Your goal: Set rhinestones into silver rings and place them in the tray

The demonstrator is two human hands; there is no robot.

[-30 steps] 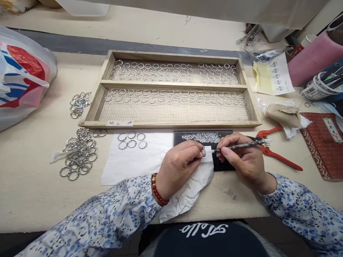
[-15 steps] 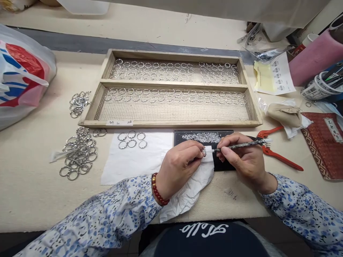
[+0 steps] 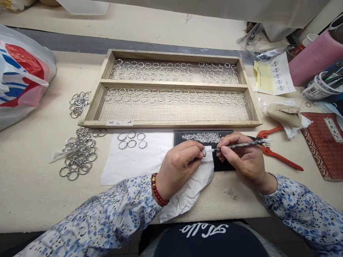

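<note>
My left hand [image 3: 178, 166] is closed in a pinch on a small metal ring [image 3: 204, 152], with a crumpled white tissue [image 3: 189, 192] tucked under its palm. My right hand [image 3: 242, 157] grips a thin pen-like tool [image 3: 241, 145] whose tip touches the ring. Both hands hover over a black tray of tiny stones [image 3: 203, 136]. Several finished rings [image 3: 132, 139] lie on a white cloth [image 3: 134, 160] to the left.
A wooden mesh frame [image 3: 171, 123] filled with rows of rings lies beyond the hands. Loose rings are heaped [image 3: 79, 153] at the left, near a plastic bag [image 3: 21, 75]. Red-handled pliers [image 3: 278, 157], a cloth pouch [image 3: 284, 114], papers [image 3: 273, 75] and a patterned book [image 3: 324, 146] crowd the right.
</note>
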